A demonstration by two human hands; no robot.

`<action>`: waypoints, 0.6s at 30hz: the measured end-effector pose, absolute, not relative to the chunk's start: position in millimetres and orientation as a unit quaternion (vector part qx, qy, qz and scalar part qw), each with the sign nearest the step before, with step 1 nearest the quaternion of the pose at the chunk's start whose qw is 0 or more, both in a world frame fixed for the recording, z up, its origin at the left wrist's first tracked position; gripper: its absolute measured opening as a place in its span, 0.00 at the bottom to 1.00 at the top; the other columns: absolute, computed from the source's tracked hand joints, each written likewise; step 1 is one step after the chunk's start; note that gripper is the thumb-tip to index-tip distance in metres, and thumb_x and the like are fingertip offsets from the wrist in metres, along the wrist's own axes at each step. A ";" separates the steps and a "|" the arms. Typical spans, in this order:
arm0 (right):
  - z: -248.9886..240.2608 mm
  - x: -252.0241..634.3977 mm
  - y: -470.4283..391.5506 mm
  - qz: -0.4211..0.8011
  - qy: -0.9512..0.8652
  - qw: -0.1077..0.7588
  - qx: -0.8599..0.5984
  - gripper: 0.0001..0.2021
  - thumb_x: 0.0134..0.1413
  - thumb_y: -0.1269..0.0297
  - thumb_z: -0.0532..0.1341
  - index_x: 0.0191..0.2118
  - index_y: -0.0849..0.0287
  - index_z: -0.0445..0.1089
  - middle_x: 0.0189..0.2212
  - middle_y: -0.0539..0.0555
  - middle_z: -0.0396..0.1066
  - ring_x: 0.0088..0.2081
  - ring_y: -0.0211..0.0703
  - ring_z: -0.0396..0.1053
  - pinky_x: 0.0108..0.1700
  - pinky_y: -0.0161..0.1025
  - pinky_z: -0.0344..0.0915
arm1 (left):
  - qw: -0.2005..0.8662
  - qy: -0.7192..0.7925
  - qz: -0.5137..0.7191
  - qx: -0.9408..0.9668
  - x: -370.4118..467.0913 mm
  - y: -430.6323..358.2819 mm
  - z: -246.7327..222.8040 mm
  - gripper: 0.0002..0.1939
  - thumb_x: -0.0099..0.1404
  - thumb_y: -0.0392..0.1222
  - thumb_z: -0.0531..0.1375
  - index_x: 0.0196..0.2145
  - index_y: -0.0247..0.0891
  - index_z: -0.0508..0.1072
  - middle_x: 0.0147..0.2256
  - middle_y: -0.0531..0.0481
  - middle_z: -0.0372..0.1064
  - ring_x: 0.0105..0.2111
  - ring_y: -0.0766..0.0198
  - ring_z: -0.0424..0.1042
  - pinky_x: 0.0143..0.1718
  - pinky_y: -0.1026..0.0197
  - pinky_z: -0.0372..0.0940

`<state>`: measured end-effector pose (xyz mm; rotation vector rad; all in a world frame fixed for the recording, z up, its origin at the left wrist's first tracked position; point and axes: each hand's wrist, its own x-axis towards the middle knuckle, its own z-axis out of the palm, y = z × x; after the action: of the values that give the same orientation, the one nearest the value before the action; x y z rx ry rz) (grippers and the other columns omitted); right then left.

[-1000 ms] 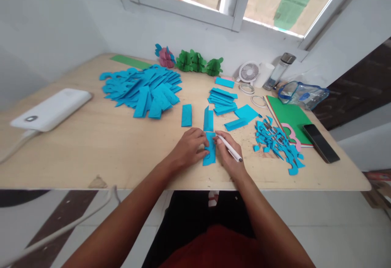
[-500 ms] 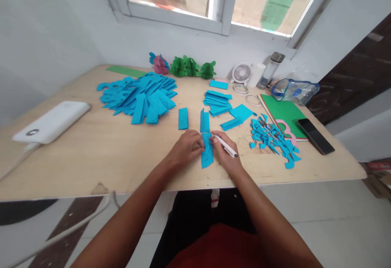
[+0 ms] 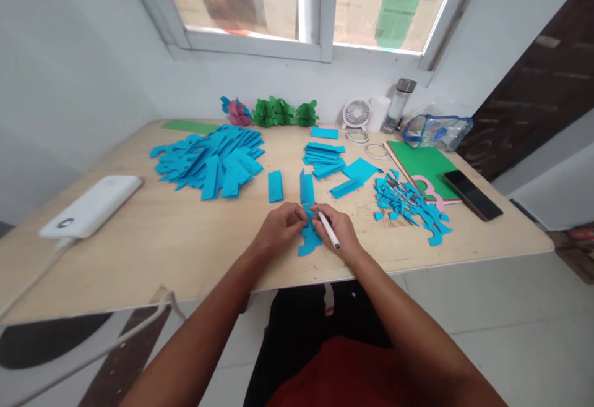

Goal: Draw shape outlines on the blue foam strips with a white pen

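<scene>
A small piece of blue paper (image 3: 309, 243) lies between my two hands near the table's front edge; its lower end looks curved. My left hand (image 3: 282, 224) is closed, thumb and fingertips pinching the paper's left side. In my right hand (image 3: 341, 232) is a white pen (image 3: 328, 229), slanting with its dark end toward me, while the fingertips touch the paper's right side. Just beyond my fingers stands a folded blue strip (image 3: 307, 187), and left of it lies another blue folded strip (image 3: 275, 186). The paper under my fingers is partly hidden.
A large heap of blue paper pieces (image 3: 218, 156) lies left; a smaller folded stack (image 3: 325, 156) and blue scraps (image 3: 408, 200) lie right. Around them are a power bank (image 3: 93, 206), a fan (image 3: 356, 113), a bottle (image 3: 398, 107), green paper (image 3: 422, 162) and a phone (image 3: 473, 195).
My fingers have drawn closer together over the blue paper, whose lower end now shows a curved outline. The pen has tilted more toward me. The camera view has shifted slightly.
</scene>
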<state>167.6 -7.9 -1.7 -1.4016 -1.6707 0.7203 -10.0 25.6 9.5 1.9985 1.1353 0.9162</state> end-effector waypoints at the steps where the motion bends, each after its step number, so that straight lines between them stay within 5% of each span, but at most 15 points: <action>1: -2.1 166.9 -7.4 0.286 -0.661 0.406 -0.563 0.16 0.54 0.67 0.59 0.48 0.53 0.74 0.32 0.50 0.77 0.32 0.43 0.73 0.37 0.35 0.68 | 0.328 0.435 0.352 0.761 -9.3 25.2 9.5 0.06 0.59 0.42 0.57 0.30 0.39 0.73 0.30 0.52 0.74 0.30 0.62 0.72 0.32 0.61 0.68; 7: -3.9 165.0 -5.1 0.290 -0.651 0.400 -0.577 0.16 0.50 0.69 0.60 0.44 0.50 0.76 0.27 0.48 0.74 0.28 0.41 0.70 0.32 0.34 0.64 | 0.317 0.448 0.370 0.750 -8.5 25.0 8.7 0.08 0.60 0.43 0.56 0.33 0.39 0.73 0.31 0.50 0.75 0.30 0.61 0.74 0.31 0.61 0.70; 18: -7.0 171.5 -1.6 0.252 -0.586 0.452 -0.623 0.17 0.48 0.71 0.57 0.44 0.53 0.75 0.26 0.48 0.71 0.28 0.40 0.69 0.33 0.34 0.64 | 0.212 0.481 0.350 0.775 -16.2 33.1 3.5 0.09 0.63 0.45 0.56 0.33 0.40 0.74 0.37 0.46 0.74 0.41 0.54 0.72 0.47 0.52 0.66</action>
<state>171.5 -1.6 -7.0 -1.5397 -1.4477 0.6216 -16.2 33.1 3.5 2.1535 1.3369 0.9725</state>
